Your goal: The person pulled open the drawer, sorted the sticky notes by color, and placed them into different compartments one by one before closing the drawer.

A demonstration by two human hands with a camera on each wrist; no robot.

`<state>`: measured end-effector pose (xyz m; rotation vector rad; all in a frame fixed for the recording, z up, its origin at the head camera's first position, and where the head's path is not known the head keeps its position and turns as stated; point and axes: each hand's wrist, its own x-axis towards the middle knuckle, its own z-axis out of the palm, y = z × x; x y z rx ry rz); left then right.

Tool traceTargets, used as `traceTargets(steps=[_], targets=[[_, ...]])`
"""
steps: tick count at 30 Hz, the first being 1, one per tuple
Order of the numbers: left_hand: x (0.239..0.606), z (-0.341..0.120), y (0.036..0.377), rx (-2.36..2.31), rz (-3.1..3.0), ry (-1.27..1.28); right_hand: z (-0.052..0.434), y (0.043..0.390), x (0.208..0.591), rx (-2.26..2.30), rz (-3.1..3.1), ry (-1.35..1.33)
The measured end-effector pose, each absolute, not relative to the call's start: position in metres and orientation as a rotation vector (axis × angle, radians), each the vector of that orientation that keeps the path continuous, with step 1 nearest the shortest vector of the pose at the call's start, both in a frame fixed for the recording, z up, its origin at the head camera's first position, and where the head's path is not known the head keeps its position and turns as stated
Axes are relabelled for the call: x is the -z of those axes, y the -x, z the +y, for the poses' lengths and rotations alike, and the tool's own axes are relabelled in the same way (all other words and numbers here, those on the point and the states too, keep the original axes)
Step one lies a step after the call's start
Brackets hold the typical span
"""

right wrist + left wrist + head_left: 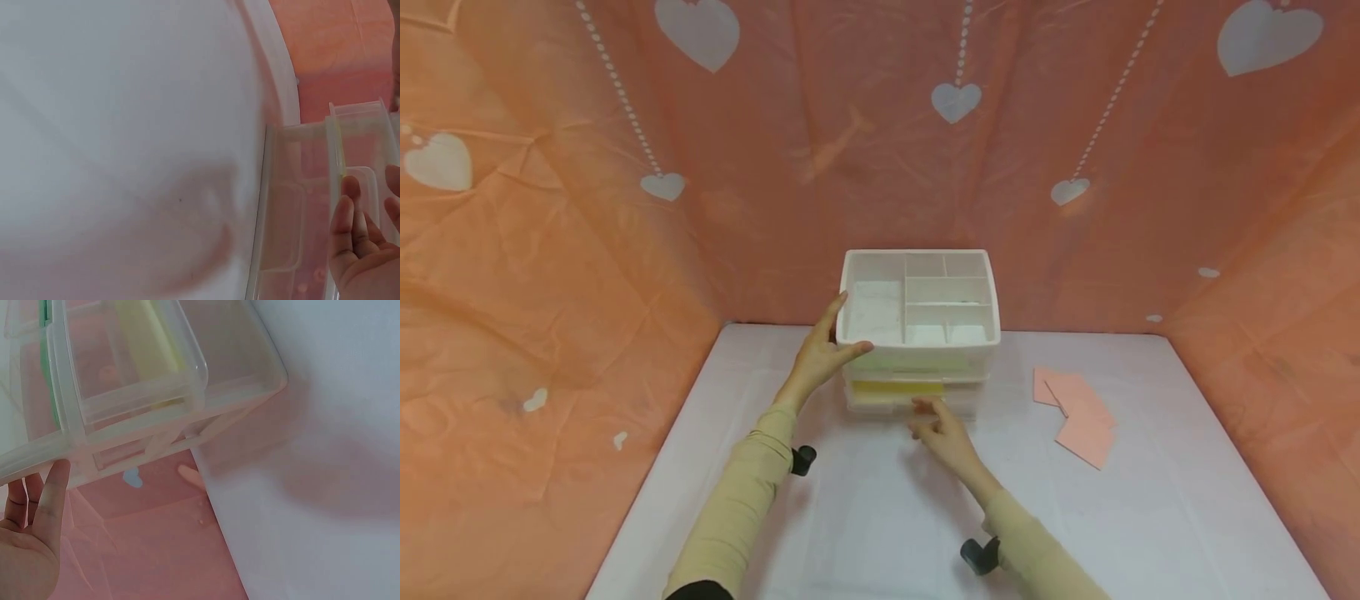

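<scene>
Head view: my left hand (817, 357) steadies the light, slippery plastic organizer (919, 333), fingers straight; my right hand (942, 429), fingers loose, meets its drawer (898, 388) front.

Glossy translucent plastic drawer organiser (920, 333) on a smooth matt white table (1150, 517); wrinkled cloth backdrop (550, 250).
</scene>
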<state>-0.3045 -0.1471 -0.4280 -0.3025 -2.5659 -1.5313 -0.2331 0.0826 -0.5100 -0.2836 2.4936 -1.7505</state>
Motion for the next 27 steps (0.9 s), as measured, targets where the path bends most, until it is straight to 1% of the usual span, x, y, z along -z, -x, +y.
traceTargets(steps=[8,11,13,17,21,27], targets=[[0.427,-0.148,0.305,1.543,-2.568,0.296,0.081,0.245,0.511,1.778,2.48,0.31],[0.429,-0.148,0.305,1.571,-2.555,0.298,0.08,0.247,0.51,1.799,2.455,0.288],[0.429,-0.148,0.305,1.578,-2.555,0.292,0.078,0.245,0.501,1.808,2.436,0.27],[0.43,-0.147,0.306,1.588,-2.556,0.281,0.076,0.247,0.501,1.811,2.425,0.245],[0.43,-0.147,0.306,1.593,-2.547,0.289,0.076,0.253,0.51,1.826,2.423,0.241],[0.43,-0.147,0.305,1.582,-2.542,0.297,0.076,0.249,0.517,1.9,2.371,0.223]])
